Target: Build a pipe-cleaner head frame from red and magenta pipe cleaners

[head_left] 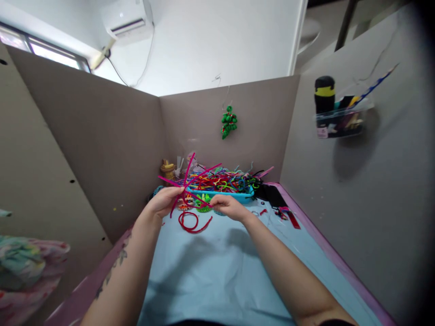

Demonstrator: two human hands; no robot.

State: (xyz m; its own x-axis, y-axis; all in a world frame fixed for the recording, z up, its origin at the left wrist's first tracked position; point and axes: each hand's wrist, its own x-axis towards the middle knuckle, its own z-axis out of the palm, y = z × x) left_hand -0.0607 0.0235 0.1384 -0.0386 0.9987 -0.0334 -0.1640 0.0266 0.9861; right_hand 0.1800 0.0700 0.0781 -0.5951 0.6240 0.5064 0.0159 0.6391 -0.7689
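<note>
Several magenta pipe cleaners (190, 166) cross in a star shape, held up above the table. My left hand (166, 199) pinches them where they meet. One strand runs across to my right hand (228, 206), whose fingers are closed on its end. Below the hands, a red pipe cleaner (190, 230) lies on the table, bent into a loop. Behind the strands sits a small green pipe-cleaner figure (203, 203), partly covered by them. An orange and white figure (185, 202) is beside it, also partly hidden.
A blue tray (243, 197) heaped with many-coloured pipe cleaners stands at the back of the light blue table cover (217, 271). Red-handled tools (287, 215) lie at the right. Grey panels enclose the table. A green ornament (229, 122) and a clear bin (340, 120) hang there.
</note>
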